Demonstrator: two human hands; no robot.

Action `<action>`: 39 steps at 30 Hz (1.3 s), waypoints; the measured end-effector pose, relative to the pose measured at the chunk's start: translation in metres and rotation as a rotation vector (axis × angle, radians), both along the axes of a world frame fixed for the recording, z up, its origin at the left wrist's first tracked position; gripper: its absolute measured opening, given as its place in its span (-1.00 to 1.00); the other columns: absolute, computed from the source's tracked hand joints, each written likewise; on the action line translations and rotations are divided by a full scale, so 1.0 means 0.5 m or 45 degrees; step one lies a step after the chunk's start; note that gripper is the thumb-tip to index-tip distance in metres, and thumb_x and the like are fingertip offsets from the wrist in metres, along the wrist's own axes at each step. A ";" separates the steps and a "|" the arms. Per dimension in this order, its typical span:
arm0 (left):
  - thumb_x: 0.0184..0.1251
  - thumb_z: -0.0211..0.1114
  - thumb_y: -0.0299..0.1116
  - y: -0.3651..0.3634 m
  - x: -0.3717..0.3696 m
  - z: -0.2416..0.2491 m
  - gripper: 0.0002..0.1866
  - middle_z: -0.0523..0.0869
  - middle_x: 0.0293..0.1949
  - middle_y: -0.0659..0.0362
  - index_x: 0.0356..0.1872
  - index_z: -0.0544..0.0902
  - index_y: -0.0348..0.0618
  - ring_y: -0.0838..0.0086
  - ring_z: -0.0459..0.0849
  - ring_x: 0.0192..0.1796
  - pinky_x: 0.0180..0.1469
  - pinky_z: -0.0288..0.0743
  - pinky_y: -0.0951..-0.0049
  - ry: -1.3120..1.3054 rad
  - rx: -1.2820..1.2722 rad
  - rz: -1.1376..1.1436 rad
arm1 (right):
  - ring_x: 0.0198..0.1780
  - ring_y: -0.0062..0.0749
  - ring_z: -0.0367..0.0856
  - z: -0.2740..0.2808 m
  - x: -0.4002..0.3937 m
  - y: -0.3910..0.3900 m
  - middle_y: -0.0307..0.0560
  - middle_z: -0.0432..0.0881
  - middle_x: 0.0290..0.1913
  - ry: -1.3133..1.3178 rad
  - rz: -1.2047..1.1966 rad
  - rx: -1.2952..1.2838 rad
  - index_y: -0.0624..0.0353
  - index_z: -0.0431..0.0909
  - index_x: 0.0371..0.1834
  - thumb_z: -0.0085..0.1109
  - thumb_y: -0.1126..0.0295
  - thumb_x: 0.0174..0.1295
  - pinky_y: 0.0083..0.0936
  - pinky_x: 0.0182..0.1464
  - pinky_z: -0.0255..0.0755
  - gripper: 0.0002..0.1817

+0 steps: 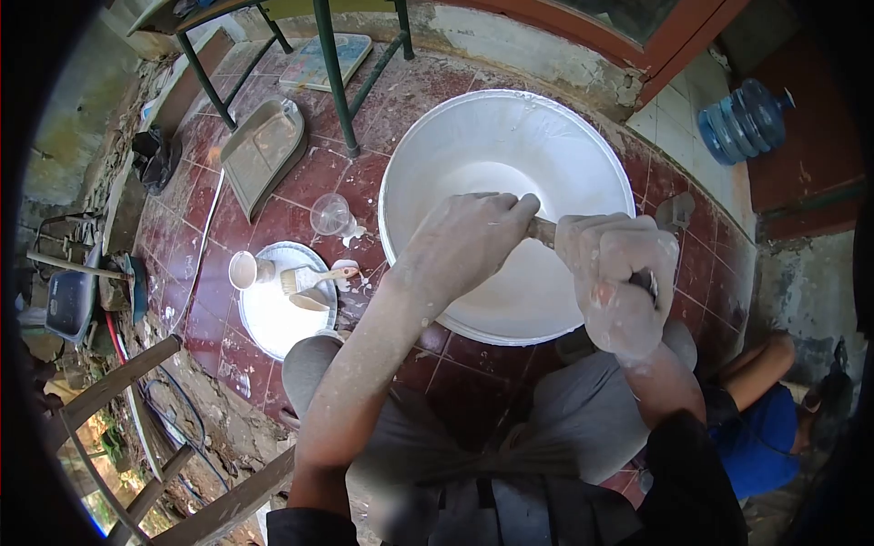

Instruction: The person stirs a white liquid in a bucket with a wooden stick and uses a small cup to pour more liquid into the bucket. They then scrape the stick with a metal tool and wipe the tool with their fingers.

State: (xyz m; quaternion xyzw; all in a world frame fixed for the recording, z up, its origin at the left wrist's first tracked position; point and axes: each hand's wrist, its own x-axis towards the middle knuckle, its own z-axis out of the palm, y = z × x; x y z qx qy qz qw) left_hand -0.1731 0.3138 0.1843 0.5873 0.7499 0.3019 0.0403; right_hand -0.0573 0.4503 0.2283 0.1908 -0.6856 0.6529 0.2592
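Both of my hands are coated in whitish dust and closed around a short visible length of brownish stick (pixel 543 231). My left hand (pixel 478 238) grips it over the middle of a large white tub (pixel 406 155). Toward the tub's right rim, my right hand (pixel 621 278) is wrapped around the same stick, knuckles up. The stick's lower part is hidden. White material (pixel 523 282) lies in the bottom of the tub, which stands between my knees.
Left of the tub are a white lid (pixel 273 323) bearing a brush (pixel 314 278) and a cup (pixel 243 270), a clear plastic cup (pixel 331 215) and a dustpan (pixel 264 150). A blue water jug (pixel 742 121) lies at right. Someone in blue (pixel 756 441) sits at lower right.
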 end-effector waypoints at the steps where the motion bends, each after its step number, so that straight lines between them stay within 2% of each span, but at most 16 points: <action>1: 0.30 0.18 -0.42 -0.010 0.005 -0.006 -0.88 0.66 -0.37 -0.03 -0.23 0.49 -0.23 0.00 0.68 -0.20 -0.16 0.51 0.05 -0.046 -0.139 0.022 | -0.65 -0.53 0.17 -0.005 0.001 0.002 -0.18 0.27 -0.71 -0.102 0.043 -0.141 0.28 0.26 -0.71 0.04 0.60 -0.03 -0.50 -0.56 0.04 -0.81; 4: 0.36 0.15 -0.37 -0.017 0.029 -0.002 -0.86 0.69 -0.40 -0.06 -0.23 0.55 -0.25 -0.01 0.70 -0.24 -0.17 0.54 0.05 -0.100 -0.388 -0.019 | -0.58 -0.59 0.23 -0.019 -0.006 -0.038 -0.16 0.40 -0.59 -0.346 -0.181 -0.809 0.35 0.41 -0.55 -0.04 0.67 0.13 -0.55 -0.51 0.13 -0.88; 6: 0.39 0.13 -0.36 -0.005 0.039 0.007 -0.83 0.71 -0.44 -0.08 -0.25 0.58 -0.28 -0.01 0.72 -0.29 -0.18 0.57 0.05 -0.118 -0.492 -0.072 | -0.52 -0.61 0.28 0.000 0.001 -0.023 -0.17 0.43 -0.50 -0.388 0.013 -0.663 0.37 0.48 -0.41 -0.01 0.69 0.19 -0.57 -0.48 0.19 -0.92; 9: 0.36 0.15 -0.36 0.021 0.046 0.011 -0.82 0.70 -0.45 -0.09 -0.24 0.58 -0.28 -0.03 0.71 -0.30 -0.18 0.56 0.02 -0.267 -0.364 -0.146 | -0.56 -0.61 0.24 0.024 0.015 -0.043 -0.18 0.34 -0.61 -0.396 -0.417 -0.506 0.37 0.40 -0.53 0.03 0.70 0.06 -0.57 -0.51 0.14 -0.93; 11: 0.38 0.17 -0.32 0.042 0.027 0.001 -0.81 0.70 -0.43 -0.09 -0.24 0.58 -0.26 -0.04 0.71 -0.28 -0.19 0.55 0.03 -0.150 -0.144 -0.227 | -0.60 -0.61 0.19 0.029 0.021 -0.004 -0.19 0.21 -0.70 -0.206 -0.255 0.239 0.33 0.30 -0.64 0.03 0.69 -0.08 -0.55 -0.54 0.09 -0.87; 16: 0.35 0.23 -0.22 0.028 -0.021 0.012 -0.76 0.71 -0.38 -0.06 -0.25 0.58 -0.21 0.00 0.71 -0.20 -0.14 0.55 0.08 -0.011 0.088 -0.114 | -0.62 -0.61 0.16 0.001 -0.008 0.016 -0.18 0.19 -0.72 0.096 -0.024 0.083 0.29 0.26 -0.66 0.02 0.65 -0.08 -0.53 -0.55 0.10 -0.86; 18: 0.17 0.30 -0.44 0.010 -0.010 0.010 -0.85 0.71 -0.28 -0.04 -0.26 0.55 -0.20 -0.02 0.67 -0.16 -0.12 0.51 0.08 -0.086 -0.189 -0.038 | -0.60 -0.62 0.23 -0.003 -0.003 0.010 -0.17 0.29 -0.68 0.079 0.102 -0.005 0.32 0.33 -0.61 0.06 0.65 0.00 -0.53 -0.54 0.15 -0.87; 20: 0.21 0.28 -0.40 -0.002 0.008 0.019 -0.87 0.72 -0.32 -0.04 -0.29 0.59 -0.22 -0.01 0.69 -0.18 -0.12 0.53 0.07 -0.154 -0.345 -0.123 | -0.52 -0.62 0.38 -0.004 0.013 -0.034 -0.12 0.49 -0.51 -0.355 -0.223 -0.658 0.38 0.44 -0.42 0.14 0.60 0.19 -0.56 -0.47 0.28 -0.91; 22: 0.25 0.27 -0.36 -0.001 0.018 0.017 -0.86 0.73 -0.36 -0.04 -0.31 0.63 -0.23 0.00 0.70 -0.19 -0.11 0.54 0.06 -0.227 -0.505 -0.214 | -0.41 -0.61 0.48 -0.008 0.019 -0.024 -0.11 0.57 -0.33 -0.417 -0.123 -0.461 0.40 0.48 -0.23 0.19 0.55 0.29 -0.59 -0.38 0.37 -0.87; 24: 0.20 0.27 -0.42 0.013 0.033 0.003 -0.89 0.73 -0.36 -0.05 -0.32 0.64 -0.24 0.00 0.70 -0.18 -0.11 0.54 0.05 -0.368 -0.275 -0.225 | -0.59 -0.60 0.22 0.018 0.009 -0.074 -0.24 0.30 -0.64 -0.258 -0.521 -0.144 0.31 0.41 -0.51 0.04 0.58 0.15 -0.50 -0.50 0.07 -0.90; 26: 0.19 0.28 -0.42 0.029 0.021 0.020 -0.89 0.73 -0.36 -0.05 -0.32 0.64 -0.24 0.00 0.71 -0.19 -0.11 0.54 0.06 -0.427 -0.221 -0.269 | -0.65 -0.55 0.18 0.057 0.014 -0.044 -0.23 0.18 -0.72 -0.497 -0.326 0.160 0.24 0.24 -0.70 0.11 0.56 0.00 -0.50 -0.54 0.03 -0.75; 28: 0.19 0.29 -0.42 0.036 0.007 0.022 -0.89 0.73 -0.37 -0.05 -0.33 0.64 -0.24 0.00 0.71 -0.19 -0.11 0.54 0.06 -0.481 -0.165 -0.309 | -0.71 -0.42 0.11 0.054 0.010 -0.045 -0.21 0.10 -0.75 -0.120 -0.248 0.450 0.19 0.07 -0.78 0.12 0.52 -0.10 -0.45 -0.58 -0.01 -0.64; 31: 0.19 0.29 -0.40 0.017 -0.012 0.010 -0.88 0.72 -0.38 -0.07 -0.35 0.64 -0.25 0.01 0.71 -0.22 -0.12 0.54 0.06 -0.216 0.142 -0.222 | -0.72 -0.34 0.09 0.023 0.001 -0.033 -0.21 0.10 -0.74 0.012 -0.073 0.288 0.18 0.10 -0.77 0.11 0.52 -0.09 -0.44 -0.58 -0.02 -0.66; 34: 0.05 0.33 -0.47 -0.016 0.000 0.030 -0.84 0.72 -0.37 -0.08 -0.30 0.63 -0.21 -0.04 0.67 -0.24 -0.16 0.52 0.08 -0.137 -0.193 -0.084 | -0.65 -0.46 0.31 0.003 0.004 0.001 -0.14 0.28 -0.72 -0.261 0.163 -0.426 0.28 0.32 -0.71 0.08 0.59 0.01 -0.47 -0.52 0.24 -0.79; 37: 0.08 0.31 -0.48 -0.014 0.007 0.033 -0.86 0.72 -0.35 -0.09 -0.31 0.63 -0.22 -0.04 0.68 -0.24 -0.14 0.52 0.08 -0.246 -0.432 -0.172 | -0.58 -0.53 0.32 0.040 0.011 -0.060 -0.13 0.28 -0.70 -0.356 -0.183 -0.701 0.29 0.34 -0.66 0.06 0.64 0.05 -0.50 -0.48 0.26 -0.82; 39: 0.17 0.26 -0.44 0.006 0.021 0.013 -0.89 0.72 -0.37 -0.10 -0.35 0.64 -0.27 -0.05 0.69 -0.23 -0.12 0.53 0.05 -0.318 -0.170 -0.317 | -0.58 -0.57 0.20 0.044 0.007 -0.089 -0.20 0.21 -0.68 -0.297 -0.670 -0.338 0.16 0.17 -0.71 0.07 0.57 -0.05 -0.50 -0.50 0.04 -0.74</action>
